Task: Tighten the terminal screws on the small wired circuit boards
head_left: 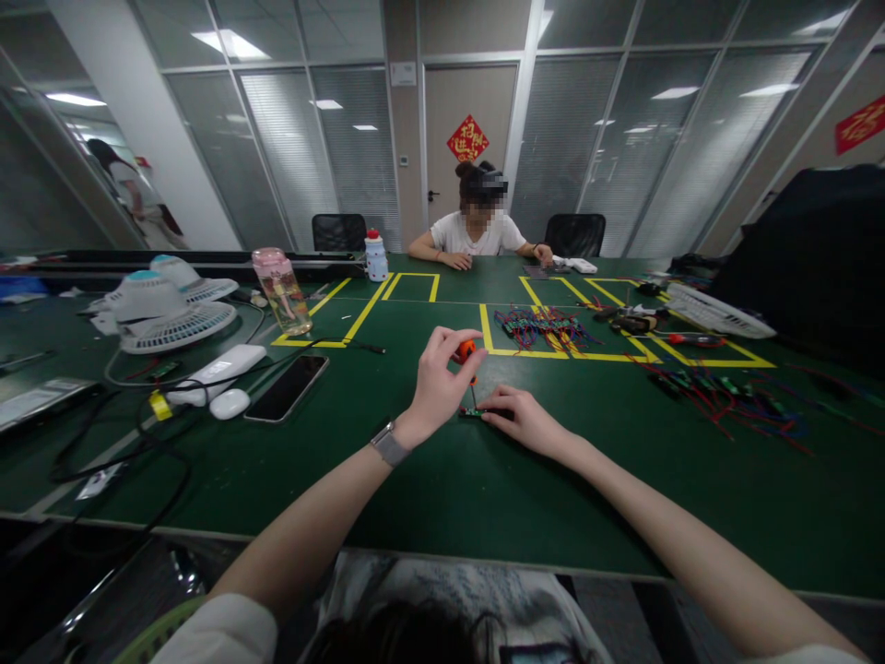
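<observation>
My left hand (442,378) is closed around the orange handle of a screwdriver (468,349), held upright with its thin shaft pointing down. The shaft's tip meets a small green circuit board (472,413) lying on the green table. My right hand (522,420) pinches the right end of that board and rests against the tabletop. Beyond my hands lies a bundle of circuit boards with red and blue wires (546,327), inside yellow tape lines.
More wired boards (733,397) lie at right, near another screwdriver (697,340). A phone (288,388), a white earbud case (230,404), cables, a pink-lidded bottle (282,293) and white fans (176,314) stand at left. Across the table sits a person (477,232).
</observation>
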Demonstrator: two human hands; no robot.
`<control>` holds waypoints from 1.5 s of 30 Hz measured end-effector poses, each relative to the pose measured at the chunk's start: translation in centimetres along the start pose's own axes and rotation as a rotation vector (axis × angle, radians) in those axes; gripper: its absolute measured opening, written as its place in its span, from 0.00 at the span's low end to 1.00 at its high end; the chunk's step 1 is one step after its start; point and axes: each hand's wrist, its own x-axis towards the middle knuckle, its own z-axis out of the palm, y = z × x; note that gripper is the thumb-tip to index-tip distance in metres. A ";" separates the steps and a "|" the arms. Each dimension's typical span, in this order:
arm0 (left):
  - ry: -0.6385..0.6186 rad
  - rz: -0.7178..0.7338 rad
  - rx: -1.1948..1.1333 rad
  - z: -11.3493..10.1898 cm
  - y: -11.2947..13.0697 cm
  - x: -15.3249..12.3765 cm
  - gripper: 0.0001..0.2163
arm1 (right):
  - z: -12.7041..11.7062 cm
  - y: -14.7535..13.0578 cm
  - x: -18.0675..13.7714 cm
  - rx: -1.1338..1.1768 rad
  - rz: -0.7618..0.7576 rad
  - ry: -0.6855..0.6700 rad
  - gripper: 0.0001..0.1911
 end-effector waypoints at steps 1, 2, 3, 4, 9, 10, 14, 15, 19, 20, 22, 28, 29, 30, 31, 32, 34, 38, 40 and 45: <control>-0.005 -0.010 0.001 0.0 0.0 0.0 0.11 | 0.0 0.0 0.0 0.000 0.000 -0.001 0.11; -0.012 -0.017 -0.004 0.1 0.1 -0.1 0.13 | 0.0 0.0 0.0 -0.001 0.000 -0.002 0.11; -0.020 -0.021 -0.016 0.2 0.0 -0.1 0.15 | 0.0 0.0 0.0 -0.001 0.001 -0.003 0.11; -0.026 -0.023 -0.032 0.2 0.0 -0.1 0.16 | 0.0 0.0 0.0 -0.003 0.002 -0.005 0.11; -0.010 -0.006 -0.017 0.1 -0.2 0.0 0.12 | 0.0 0.0 0.0 -0.009 0.006 -0.010 0.11; -0.005 0.000 0.000 0.1 -0.1 0.0 0.11 | 0.0 0.0 0.0 -0.008 0.007 -0.010 0.11; -0.050 0.010 -0.020 0.1 0.1 0.0 0.14 | 0.0 -0.1 0.0 -0.004 0.006 -0.002 0.10; -0.063 0.013 -0.038 0.2 0.1 0.0 0.15 | -0.1 -0.1 0.0 -0.002 0.007 -0.001 0.10; -0.053 0.030 -0.027 0.2 -0.1 0.0 0.14 | 0.0 -0.1 0.0 0.003 0.010 -0.004 0.11; -0.040 0.036 -0.007 0.1 -0.1 0.0 0.13 | 0.0 -0.1 0.0 0.003 0.009 -0.004 0.11; -0.032 0.041 0.014 0.0 -0.1 0.0 0.11 | 0.0 -0.1 0.0 0.004 0.007 -0.004 0.11; -0.077 0.027 -0.078 0.0 0.2 -0.1 0.15 | -0.2 -0.2 0.0 0.013 0.001 -0.004 0.11; -0.076 0.026 -0.073 0.0 0.2 -0.1 0.15 | -0.2 -0.3 0.0 0.012 -0.001 -0.005 0.11; -0.074 0.028 -0.057 0.0 0.2 -0.1 0.14 | -0.2 -0.3 0.0 0.010 -0.001 -0.005 0.11; -0.071 0.035 -0.036 0.0 0.2 -0.1 0.13 | -0.2 -0.3 0.0 0.009 0.000 -0.004 0.11; -0.072 0.044 -0.016 0.0 0.2 0.0 0.12 | -0.2 -0.3 0.0 0.008 0.001 -0.004 0.11; -0.079 0.057 0.012 -0.1 0.2 0.0 0.12 | -0.2 -0.2 0.0 0.005 0.003 -0.001 0.10; -0.091 0.074 -0.022 0.0 0.1 0.0 0.16 | -0.1 -0.2 0.0 0.003 -0.001 0.003 0.11; -0.082 0.074 -0.046 0.1 -0.1 0.0 0.16 | -0.1 -0.1 0.0 0.004 -0.007 0.000 0.11; -0.034 0.073 0.034 0.0 -0.3 0.0 0.11 | -0.1 -0.1 0.0 0.004 -0.004 0.003 0.10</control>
